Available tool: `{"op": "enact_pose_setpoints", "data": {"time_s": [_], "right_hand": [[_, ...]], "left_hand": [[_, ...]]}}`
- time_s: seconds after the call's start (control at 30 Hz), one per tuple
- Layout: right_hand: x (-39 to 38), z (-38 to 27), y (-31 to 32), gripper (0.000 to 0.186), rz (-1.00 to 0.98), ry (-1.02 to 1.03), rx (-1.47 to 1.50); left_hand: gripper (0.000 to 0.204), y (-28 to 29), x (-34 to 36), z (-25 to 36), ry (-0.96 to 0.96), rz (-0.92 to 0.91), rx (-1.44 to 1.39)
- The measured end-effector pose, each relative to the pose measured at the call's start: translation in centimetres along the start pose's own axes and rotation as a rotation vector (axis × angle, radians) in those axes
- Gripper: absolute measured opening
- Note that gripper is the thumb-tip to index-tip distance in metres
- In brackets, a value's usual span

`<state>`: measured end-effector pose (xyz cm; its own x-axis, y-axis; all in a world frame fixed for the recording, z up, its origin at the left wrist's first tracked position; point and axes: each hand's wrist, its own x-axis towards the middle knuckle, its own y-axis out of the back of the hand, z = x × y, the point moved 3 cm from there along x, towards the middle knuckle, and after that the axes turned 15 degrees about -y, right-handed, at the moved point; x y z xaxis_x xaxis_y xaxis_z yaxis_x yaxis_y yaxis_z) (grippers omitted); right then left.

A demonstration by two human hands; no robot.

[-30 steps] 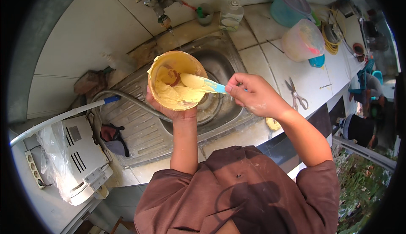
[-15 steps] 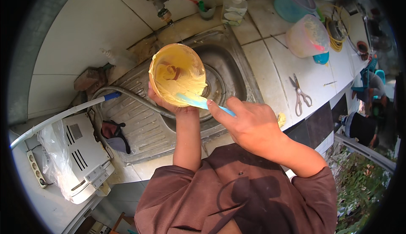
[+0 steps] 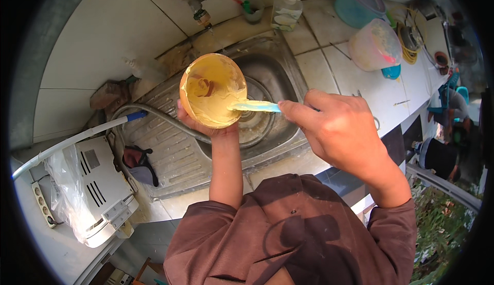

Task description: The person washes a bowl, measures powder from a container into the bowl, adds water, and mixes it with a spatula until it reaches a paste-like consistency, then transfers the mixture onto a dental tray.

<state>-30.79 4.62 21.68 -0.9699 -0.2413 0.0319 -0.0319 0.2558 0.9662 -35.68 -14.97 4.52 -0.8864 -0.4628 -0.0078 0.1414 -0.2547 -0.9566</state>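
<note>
Over the sink, my left hand [image 3: 225,132] is wrapped round the underside and left side of a round orange-yellow cup [image 3: 186,76]. Its open mouth is tilted toward me. Thick yellow paste [image 3: 218,111] coats the inside, with a brownish curled shape in its depth that I cannot make out. My right hand [image 3: 340,128] is closed on the handle of a light blue spatula [image 3: 267,108]. Yellow paste covers much of the spatula, and its tip meets the paste at the cup's right rim. Part of the handle is hidden by my fingers.
A steel sink [image 3: 280,68] with a ribbed drainboard [image 3: 170,156] lies below, under a wall tap [image 3: 199,12]. A hose [image 3: 170,125] crosses it. At left stand a white appliance [image 3: 98,182] and a power strip [image 3: 42,202]; at right, a pink-white tub [image 3: 375,45] and a lidded teal bucket [image 3: 357,4].
My right hand has moved right, turning the spatula nearly level at the cup's right rim. It now covers most of the scissors on the counter. The cup has shifted slightly left.
</note>
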Motion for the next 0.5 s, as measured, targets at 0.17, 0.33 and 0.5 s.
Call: {"op": "enact_pose_setpoints", "data": {"time_s": [0.17,0.33,0.5], "right_hand": [[0.7,0.3,-3.5,0.020,-0.016,-0.132,0.056],[-1.2,-0.1,-5.6,0.013,-0.145,-0.257,0.320],[-2.7,-0.6,-9.7,0.020,-0.387,-0.514,0.934]], "left_hand": [[0.055,-1.0,-0.6,-0.3,-0.019,-0.021,0.031],[0.046,-0.3,-0.1,-0.5,-0.117,-0.026,0.068],[0.035,0.9,-1.2,-2.1,-0.172,-0.087,0.176]]}}
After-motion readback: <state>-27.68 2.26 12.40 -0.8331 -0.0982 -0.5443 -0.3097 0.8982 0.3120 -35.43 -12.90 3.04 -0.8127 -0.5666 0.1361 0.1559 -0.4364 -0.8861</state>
